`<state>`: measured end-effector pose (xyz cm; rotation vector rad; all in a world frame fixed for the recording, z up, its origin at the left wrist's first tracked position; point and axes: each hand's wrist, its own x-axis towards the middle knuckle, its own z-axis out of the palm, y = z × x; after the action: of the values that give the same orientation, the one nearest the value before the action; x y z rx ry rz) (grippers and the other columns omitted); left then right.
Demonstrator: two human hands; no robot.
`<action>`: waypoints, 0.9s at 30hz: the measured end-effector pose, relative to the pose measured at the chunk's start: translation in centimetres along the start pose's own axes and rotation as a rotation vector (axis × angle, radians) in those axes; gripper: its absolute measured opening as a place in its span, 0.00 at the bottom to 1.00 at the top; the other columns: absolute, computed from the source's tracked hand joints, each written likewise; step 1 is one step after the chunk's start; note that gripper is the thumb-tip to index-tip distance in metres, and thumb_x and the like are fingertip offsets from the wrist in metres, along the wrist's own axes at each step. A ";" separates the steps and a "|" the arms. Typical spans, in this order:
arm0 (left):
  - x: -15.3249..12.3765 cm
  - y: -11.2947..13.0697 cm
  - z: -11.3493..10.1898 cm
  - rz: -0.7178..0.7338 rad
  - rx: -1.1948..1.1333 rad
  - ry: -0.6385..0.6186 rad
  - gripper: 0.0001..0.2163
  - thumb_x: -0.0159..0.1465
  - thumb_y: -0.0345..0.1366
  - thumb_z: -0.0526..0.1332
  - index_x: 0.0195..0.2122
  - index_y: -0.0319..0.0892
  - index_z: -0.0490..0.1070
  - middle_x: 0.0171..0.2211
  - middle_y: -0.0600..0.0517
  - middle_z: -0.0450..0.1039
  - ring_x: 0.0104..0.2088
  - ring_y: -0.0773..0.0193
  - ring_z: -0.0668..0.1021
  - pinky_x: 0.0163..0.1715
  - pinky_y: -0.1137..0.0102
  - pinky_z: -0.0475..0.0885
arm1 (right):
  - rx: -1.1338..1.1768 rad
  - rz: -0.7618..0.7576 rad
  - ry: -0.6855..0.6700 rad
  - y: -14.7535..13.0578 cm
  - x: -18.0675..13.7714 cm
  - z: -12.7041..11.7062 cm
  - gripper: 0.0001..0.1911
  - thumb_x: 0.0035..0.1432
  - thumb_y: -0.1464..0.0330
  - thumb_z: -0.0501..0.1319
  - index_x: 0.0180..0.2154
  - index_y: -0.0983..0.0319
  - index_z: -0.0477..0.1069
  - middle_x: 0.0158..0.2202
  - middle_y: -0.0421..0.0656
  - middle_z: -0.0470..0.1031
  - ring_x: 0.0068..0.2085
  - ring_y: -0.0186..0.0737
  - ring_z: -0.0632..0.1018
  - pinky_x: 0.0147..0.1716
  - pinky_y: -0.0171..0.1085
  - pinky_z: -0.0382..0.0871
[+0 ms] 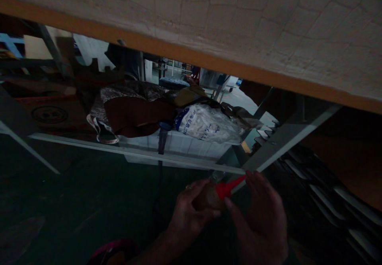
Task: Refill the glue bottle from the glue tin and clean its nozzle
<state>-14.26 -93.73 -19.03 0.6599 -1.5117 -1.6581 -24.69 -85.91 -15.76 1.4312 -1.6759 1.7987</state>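
left hand (191, 215) closed around a brown bottle (209, 198), right hand (262, 221) pinching its red tip (230, 187), both near and low in the middle, under the table (238, 18), tip by a metal bar (179, 159), white bag (209, 125) far behind

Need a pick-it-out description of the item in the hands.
Under the pale tabletop with the orange edge, look bottom centre where both hands meet. The left hand grips a small brownish bottle; the right hand touches its tip. Its bright red pointed nozzle stands out against the dark floor.
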 end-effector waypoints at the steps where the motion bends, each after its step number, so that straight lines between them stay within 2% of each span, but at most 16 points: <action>1: 0.2 0.1 -0.2 0.029 0.063 0.040 0.26 0.43 0.37 0.71 0.45 0.41 0.72 0.44 0.46 0.72 0.44 0.53 0.74 0.43 0.64 0.71 | -0.052 -0.027 -0.036 0.5 0.4 -0.3 0.25 0.55 0.72 0.64 0.54 0.58 0.60 0.52 0.47 0.64 0.53 0.46 0.66 0.50 0.45 0.63; 3: 0.5 0.0 -0.5 0.079 0.162 0.111 0.26 0.44 0.35 0.71 0.46 0.40 0.72 0.44 0.45 0.73 0.45 0.54 0.74 0.44 0.64 0.70 | -0.190 -0.126 -0.151 1.4 0.9 -0.7 0.16 0.55 0.69 0.65 0.45 0.61 0.67 0.43 0.45 0.70 0.46 0.43 0.70 0.45 0.41 0.64; 6: 0.9 -0.5 -0.5 0.114 0.205 0.130 0.26 0.45 0.35 0.71 0.47 0.40 0.71 0.44 0.45 0.72 0.45 0.54 0.74 0.44 0.64 0.71 | -0.243 -0.245 -0.259 1.8 1.3 -0.8 0.01 0.60 0.71 0.60 0.35 0.62 0.69 0.33 0.41 0.71 0.37 0.37 0.72 0.37 0.37 0.66; 8: 1.1 -0.8 -0.4 0.124 0.201 0.118 0.26 0.45 0.35 0.71 0.47 0.40 0.71 0.44 0.45 0.72 0.45 0.54 0.74 0.44 0.64 0.71 | -0.259 -0.266 -0.256 1.6 1.3 -0.7 0.03 0.61 0.73 0.57 0.35 0.63 0.69 0.33 0.41 0.71 0.36 0.37 0.72 0.37 0.37 0.66; 12: 1.1 -0.8 -0.3 0.093 0.172 0.081 0.25 0.45 0.35 0.71 0.46 0.42 0.71 0.44 0.47 0.73 0.44 0.54 0.74 0.44 0.65 0.71 | -0.329 -0.415 -0.249 0.6 1.6 -0.6 0.02 0.60 0.75 0.58 0.36 0.64 0.69 0.33 0.43 0.72 0.37 0.39 0.73 0.42 0.42 0.64; 14: 1.0 -0.6 -0.3 0.070 0.146 0.064 0.25 0.45 0.35 0.71 0.46 0.42 0.72 0.44 0.47 0.73 0.44 0.55 0.74 0.43 0.65 0.71 | -0.318 -0.460 -0.243 0.3 1.7 -0.6 0.03 0.60 0.76 0.58 0.34 0.65 0.69 0.31 0.43 0.72 0.36 0.38 0.73 0.41 0.42 0.64; 17: 0.9 -0.4 -0.3 0.036 0.125 0.052 0.25 0.44 0.34 0.71 0.45 0.42 0.72 0.43 0.48 0.73 0.44 0.55 0.74 0.43 0.66 0.71 | -0.268 -0.411 -0.260 0.0 1.5 -0.7 0.05 0.61 0.76 0.56 0.33 0.64 0.69 0.30 0.42 0.71 0.35 0.36 0.73 0.42 0.39 0.64; 20: 1.0 -0.2 -0.3 0.015 0.107 0.058 0.25 0.43 0.33 0.71 0.44 0.42 0.73 0.43 0.48 0.73 0.44 0.55 0.74 0.43 0.65 0.71 | -0.222 -0.275 -0.258 0.0 1.0 -0.7 0.05 0.61 0.75 0.56 0.33 0.63 0.68 0.31 0.41 0.71 0.37 0.35 0.74 0.42 0.36 0.66; 27: 1.2 0.3 -0.2 0.002 -0.003 0.084 0.25 0.41 0.34 0.72 0.43 0.41 0.74 0.45 0.46 0.73 0.48 0.52 0.73 0.45 0.64 0.71 | -0.147 -0.038 -0.147 0.0 1.1 -1.1 0.09 0.60 0.64 0.60 0.29 0.60 0.70 0.30 0.39 0.75 0.30 0.34 0.78 0.29 0.27 0.73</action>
<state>-14.69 -94.87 -18.62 0.7173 -1.4496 -1.6111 -25.65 -85.38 -14.68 1.5519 -1.7975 1.5481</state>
